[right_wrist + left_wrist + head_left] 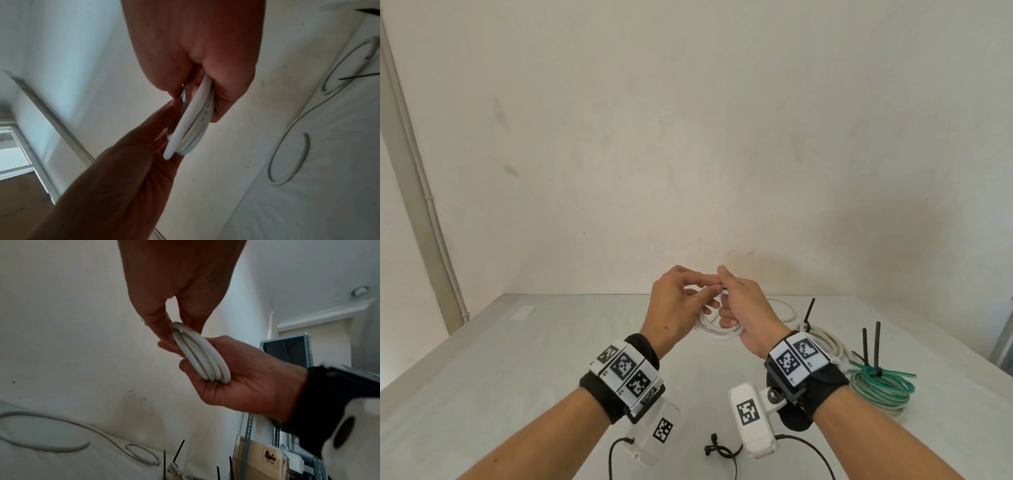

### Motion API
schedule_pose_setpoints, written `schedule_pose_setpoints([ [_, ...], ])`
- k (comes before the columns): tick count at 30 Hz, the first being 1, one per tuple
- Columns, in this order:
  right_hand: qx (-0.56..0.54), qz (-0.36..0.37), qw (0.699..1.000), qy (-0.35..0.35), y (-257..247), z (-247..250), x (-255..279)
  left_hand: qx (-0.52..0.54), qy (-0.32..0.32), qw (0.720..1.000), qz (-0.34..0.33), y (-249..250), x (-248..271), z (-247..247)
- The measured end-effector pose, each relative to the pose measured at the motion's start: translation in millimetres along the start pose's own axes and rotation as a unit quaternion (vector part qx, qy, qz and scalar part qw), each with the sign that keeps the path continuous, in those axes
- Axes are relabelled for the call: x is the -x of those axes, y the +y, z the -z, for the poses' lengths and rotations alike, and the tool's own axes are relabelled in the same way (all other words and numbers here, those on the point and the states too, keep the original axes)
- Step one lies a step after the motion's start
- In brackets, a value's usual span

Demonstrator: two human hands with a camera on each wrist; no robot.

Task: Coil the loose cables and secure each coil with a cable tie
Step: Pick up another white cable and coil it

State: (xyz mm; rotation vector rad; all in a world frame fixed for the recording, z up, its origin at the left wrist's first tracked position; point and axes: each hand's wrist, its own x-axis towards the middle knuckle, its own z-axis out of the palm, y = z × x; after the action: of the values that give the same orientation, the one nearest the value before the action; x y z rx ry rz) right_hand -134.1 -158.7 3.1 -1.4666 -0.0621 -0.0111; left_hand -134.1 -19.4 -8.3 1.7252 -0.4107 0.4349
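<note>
Above the table, both hands hold a small white cable coil (719, 330) of several turns. My right hand (726, 310) grips it with the fingers curled round the bundle; in the left wrist view the coil (203, 356) lies in that hand's palm (246, 378). My left hand (710, 294) pinches the coil's top between thumb and finger, seen in the left wrist view at the left hand (174, 326). The right wrist view shows the coil (191, 126) edge-on under my right hand (197, 97). I see no cable tie on this coil.
A loose white cable (787, 308) snakes over the grey table (517, 359) behind the hands. At the right lie a white coil (825, 339) and a green-grey coil (876, 387), each with black cable ties sticking up. A metal shelf (287, 353) stands beyond.
</note>
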Motion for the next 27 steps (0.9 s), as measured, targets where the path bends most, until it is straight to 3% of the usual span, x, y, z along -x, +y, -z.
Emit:
schedule_pose_setpoints([
  [3, 0.002, -0.003, 1.0, -0.008, 2.1, 1.2, -3.7, 0.013, 0.017, 1.0, 0.016, 0.1, -2.4, 4.6],
  [7, 0.01, 0.019, 1.0, 0.008, 7.3, 4.4, -8.6, -0.144, -0.004, 0.989, -0.024, -0.7, -7.1, 6.3],
  [9, 0.044, 0.036, 0.998, 0.017, 9.9, 4.8, -10.3, -0.277, -0.05, 0.959, -0.039, 0.0, -10.1, 10.7],
  [12, 0.098, 0.058, 0.993, 0.04, 13.6, 1.6, -10.8, -0.453, -0.09, 0.887, -0.026, 4.4, -12.0, 16.0],
  [15, 0.1, 0.078, 0.991, 0.054, 13.8, -2.4, -9.1, -0.481, -0.124, 0.868, -0.002, 0.0, -13.9, 12.1],
  [17, 0.065, 0.078, 0.994, 0.049, 13.0, -4.0, -8.5, -0.409, -0.16, 0.898, 0.032, -2.5, -13.7, 9.8],
  [20, 0.039, 0.08, 0.995, 0.044, 7.9, -4.7, -6.8, -0.171, -0.183, 0.963, 0.098, 3.0, -5.1, 13.2],
  [23, 0.025, 0.086, 0.995, 0.046, 4.8, -3.2, -9.4, 0.051, -0.205, 0.966, 0.15, 4.9, 3.3, 14.6],
  [27, 0.018, 0.089, 0.994, 0.056, 2.6, -7.1, -12.0, 0.142, -0.139, 0.966, 0.166, 7.1, 5.6, 7.5],
])
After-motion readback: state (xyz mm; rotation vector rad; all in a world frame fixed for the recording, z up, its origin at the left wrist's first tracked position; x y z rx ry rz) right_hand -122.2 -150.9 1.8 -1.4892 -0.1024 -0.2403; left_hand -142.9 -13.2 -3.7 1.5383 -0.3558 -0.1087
